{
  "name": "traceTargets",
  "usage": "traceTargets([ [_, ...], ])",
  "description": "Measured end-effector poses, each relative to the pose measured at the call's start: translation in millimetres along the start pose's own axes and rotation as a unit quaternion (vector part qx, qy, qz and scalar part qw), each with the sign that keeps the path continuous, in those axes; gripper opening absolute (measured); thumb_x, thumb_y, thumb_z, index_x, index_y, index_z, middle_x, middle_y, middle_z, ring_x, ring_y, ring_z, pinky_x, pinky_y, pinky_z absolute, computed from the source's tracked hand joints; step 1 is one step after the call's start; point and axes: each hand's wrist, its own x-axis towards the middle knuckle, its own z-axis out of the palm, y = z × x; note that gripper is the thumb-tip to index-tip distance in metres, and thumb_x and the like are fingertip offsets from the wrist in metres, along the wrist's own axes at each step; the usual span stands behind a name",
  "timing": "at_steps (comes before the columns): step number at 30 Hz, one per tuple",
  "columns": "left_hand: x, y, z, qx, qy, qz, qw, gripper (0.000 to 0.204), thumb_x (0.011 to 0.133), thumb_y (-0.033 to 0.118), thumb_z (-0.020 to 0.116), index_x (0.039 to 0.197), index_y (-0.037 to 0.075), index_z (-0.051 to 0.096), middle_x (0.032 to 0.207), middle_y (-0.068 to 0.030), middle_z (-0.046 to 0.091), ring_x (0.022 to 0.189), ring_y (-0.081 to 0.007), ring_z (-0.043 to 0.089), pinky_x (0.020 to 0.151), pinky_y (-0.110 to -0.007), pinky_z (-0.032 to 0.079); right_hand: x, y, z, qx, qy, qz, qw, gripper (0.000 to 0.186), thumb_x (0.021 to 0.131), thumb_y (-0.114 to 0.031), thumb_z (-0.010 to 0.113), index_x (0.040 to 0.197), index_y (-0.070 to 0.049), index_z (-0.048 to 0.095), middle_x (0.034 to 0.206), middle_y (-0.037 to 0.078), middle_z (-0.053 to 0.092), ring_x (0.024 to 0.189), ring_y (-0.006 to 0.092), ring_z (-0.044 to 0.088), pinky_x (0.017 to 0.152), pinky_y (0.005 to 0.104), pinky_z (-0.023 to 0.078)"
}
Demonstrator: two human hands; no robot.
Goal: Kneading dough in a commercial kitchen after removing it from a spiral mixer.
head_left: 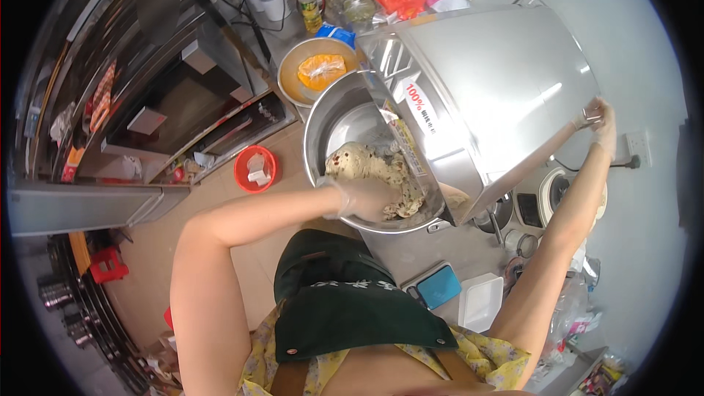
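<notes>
Dough (352, 161): flecked, in steel bowl (320, 121), toward 6 o'clock.
Left hand (372, 199): mine, gloved, on dough; closure I cannot tell.
Right hand (603, 119): at mixer's (506, 59) 3 o'clock edge; grip I cannot tell.

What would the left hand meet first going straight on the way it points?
Most likely the dough, which the hand seems to be touching; exact depth in the bowl is unclear.

The left hand (372, 199) reaches inward; the curled right hand (604, 123) stretches out rightward.
</notes>
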Motion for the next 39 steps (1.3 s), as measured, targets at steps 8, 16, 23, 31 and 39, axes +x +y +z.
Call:
traceTargets([
  [8,-28,16,-107,0.002,0.019,-0.117,0.993,0.046,0.086,0.039,0.064,0.098,-0.005,0.062,0.099,-0.0239,0.065,0.099,-0.0356,0.063,0.084,-0.045,0.05,49,65,-102,0.058,0.014,0.085,0.995,0.032,0.097,-0.031,0.051,0.107,-0.002,0.059,0.108,0.013,0.063,0.105,0.0318,0.063,0.092,0.0487,0.051],
  [16,-4,-65,-77,0.118,-0.004,-0.113,0.987,0.084,0.063,0.045,0.084,0.127,-0.001,0.055,0.112,-0.0243,0.064,0.107,-0.0374,0.064,0.087,-0.044,0.053,-290,-40,32,-0.261,-0.12,-0.098,0.953,0.056,0.095,-0.042,0.059,0.127,0.004,0.056,0.124,0.015,0.062,0.113,0.0228,0.058,0.099,0.0363,0.043],
  [23,-23,-29,-53,0.19,0.065,0.014,0.98,0.043,0.075,0.028,0.072,0.106,-0.001,0.066,0.102,-0.0202,0.066,0.093,-0.0357,0.068,0.076,-0.045,0.056,-512,-38,132,-0.451,-0.526,-0.088,0.716,0.041,0.093,-0.015,0.056,0.129,0.006,0.055,0.123,0.023,0.062,0.111,0.0389,0.06,0.097,0.0435,0.047],
  [31,-30,-52,-57,0.152,0.157,0.069,0.973,0.04,0.076,0.024,0.071,0.104,-0.003,0.065,0.098,-0.0218,0.065,0.091,-0.0369,0.067,0.076,-0.044,0.056,-410,149,220,-0.742,-0.301,0.031,0.599,0.067,0.09,-0.04,0.061,0.135,0.008,0.047,0.128,0.031,0.057,0.117,0.0416,0.057,0.1,0.0433,0.046],
  [39,-12,-59,-95,0.09,0.026,0.03,0.995,0.07,0.066,0.038,0.081,0.117,-0.004,0.058,0.112,-0.026,0.064,0.106,-0.0395,0.064,0.09,-0.045,0.053,-415,166,221,-0.494,-0.189,0.318,0.786,0.073,0.078,-0.058,0.069,0.109,0.008,0.066,0.1,0.023,0.068,0.095,0.0348,0.066,0.088,0.0382,0.051],
])
